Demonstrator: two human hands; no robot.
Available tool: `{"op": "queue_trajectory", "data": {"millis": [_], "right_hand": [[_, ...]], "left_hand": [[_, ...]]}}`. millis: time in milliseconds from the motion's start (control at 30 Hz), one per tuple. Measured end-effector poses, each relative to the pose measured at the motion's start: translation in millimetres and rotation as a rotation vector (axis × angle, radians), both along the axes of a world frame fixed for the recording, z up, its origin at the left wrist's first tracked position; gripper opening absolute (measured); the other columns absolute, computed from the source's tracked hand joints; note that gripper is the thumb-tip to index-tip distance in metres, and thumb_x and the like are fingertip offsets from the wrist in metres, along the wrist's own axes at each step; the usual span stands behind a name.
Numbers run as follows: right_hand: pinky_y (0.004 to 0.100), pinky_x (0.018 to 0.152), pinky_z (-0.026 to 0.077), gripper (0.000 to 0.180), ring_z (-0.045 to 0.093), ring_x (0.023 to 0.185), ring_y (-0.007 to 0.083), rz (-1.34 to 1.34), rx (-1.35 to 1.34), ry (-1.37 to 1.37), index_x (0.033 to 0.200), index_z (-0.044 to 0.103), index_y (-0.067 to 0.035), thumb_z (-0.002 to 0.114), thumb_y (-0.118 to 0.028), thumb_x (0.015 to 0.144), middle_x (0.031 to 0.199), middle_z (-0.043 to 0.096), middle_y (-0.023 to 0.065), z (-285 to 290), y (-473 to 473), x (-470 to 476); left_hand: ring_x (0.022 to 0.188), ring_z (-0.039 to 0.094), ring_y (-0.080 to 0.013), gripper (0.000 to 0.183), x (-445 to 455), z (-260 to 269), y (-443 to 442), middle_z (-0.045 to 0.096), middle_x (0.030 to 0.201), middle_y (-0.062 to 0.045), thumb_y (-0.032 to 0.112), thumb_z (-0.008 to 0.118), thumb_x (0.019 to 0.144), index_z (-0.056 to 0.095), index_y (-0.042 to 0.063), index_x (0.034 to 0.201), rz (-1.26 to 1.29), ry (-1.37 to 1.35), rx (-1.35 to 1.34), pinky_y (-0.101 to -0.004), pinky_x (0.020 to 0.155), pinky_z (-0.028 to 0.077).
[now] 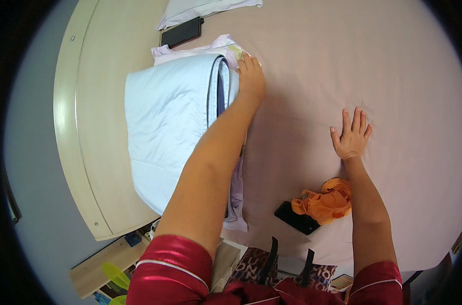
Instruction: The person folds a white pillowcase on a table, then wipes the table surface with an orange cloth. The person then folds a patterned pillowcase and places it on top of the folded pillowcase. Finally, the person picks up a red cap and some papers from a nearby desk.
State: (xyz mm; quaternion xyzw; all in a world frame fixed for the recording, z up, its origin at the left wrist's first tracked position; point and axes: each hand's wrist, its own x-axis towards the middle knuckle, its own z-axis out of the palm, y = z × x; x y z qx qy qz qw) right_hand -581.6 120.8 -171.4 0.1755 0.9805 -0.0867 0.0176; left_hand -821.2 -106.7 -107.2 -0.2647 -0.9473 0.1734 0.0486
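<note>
My left hand (pixel 251 79) rests at the right side of a folded light blue quilt (pixel 170 103), its fingertips on the corner of a white and lilac pillow (pixel 200 51) beneath the quilt. Nothing shows in its grasp. My right hand (pixel 352 141) lies palm down on the pink bed sheet (pixel 299 76) with its fingers spread. Beside my right forearm is a crumpled orange cloth (pixel 324 204), partly covering a black phone (pixel 296 219).
A pale wooden headboard (pixel 101 126) runs along the left. A dark flat case (pixel 182 32) lies near a second white pillow (pixel 212 7) at the top. Below left stands a wooden shelf (pixel 101 265) with a yellow-green object (pixel 115 275).
</note>
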Motion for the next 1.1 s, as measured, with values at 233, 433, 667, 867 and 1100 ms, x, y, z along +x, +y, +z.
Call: {"op": "queue_trajectory", "data": {"millis": [233,433,667,867,1100], "right_hand": [[0.0589,0.112,0.010,0.065,0.014,0.144,0.0303,-0.001,-0.039,0.010,0.145,0.037,-0.029,0.045,-0.059,0.089,0.156,0.021,0.0107,-7,3,8],[0.0594,0.111,0.009,0.066,0.014,0.144,0.0312,0.004,-0.072,0.039,0.145,0.037,-0.027,0.047,-0.059,0.088,0.156,0.021,0.0123,-10,2,8],[0.0587,0.112,0.006,0.066,0.013,0.145,0.0323,0.010,-0.102,0.027,0.145,0.037,-0.025,0.049,-0.057,0.088,0.157,0.019,0.0139,-8,-2,6],[0.0593,0.112,0.007,0.067,0.013,0.144,0.0340,0.017,-0.087,0.047,0.145,0.038,-0.023,0.049,-0.056,0.088,0.156,0.020,0.0163,-8,0,7],[0.0598,0.111,0.012,0.065,0.016,0.144,0.0349,0.022,-0.006,0.086,0.145,0.038,-0.021,0.045,-0.056,0.090,0.154,0.024,0.0169,-7,4,10]], "left_hand": [[0.083,0.064,-0.0419,0.025,-92,-17,15,0.066,0.088,-0.025,0.021,0.053,0.089,0.063,-0.002,0.092,0.343,-0.141,0.432,-0.0464,0.076,0.051],[0.082,0.062,-0.0442,0.031,-90,-17,79,0.065,0.086,-0.027,0.023,0.046,0.094,0.059,-0.003,0.084,0.317,-0.070,0.833,-0.0493,0.076,0.049],[0.112,0.055,-0.0390,0.051,-109,-28,66,0.061,0.117,-0.022,0.034,0.054,0.090,0.051,-0.003,0.125,0.347,-0.466,1.228,-0.0445,0.097,0.042],[0.134,0.029,-0.0476,0.069,51,-65,25,0.041,0.138,-0.030,0.044,0.054,0.089,0.041,-0.006,0.135,0.591,0.137,0.596,-0.0619,0.107,0.020],[0.132,0.031,-0.0435,0.063,169,-13,-16,0.036,0.140,-0.030,0.026,0.058,0.088,0.036,-0.005,0.138,0.289,-0.114,0.807,-0.0517,0.107,0.026]]}}
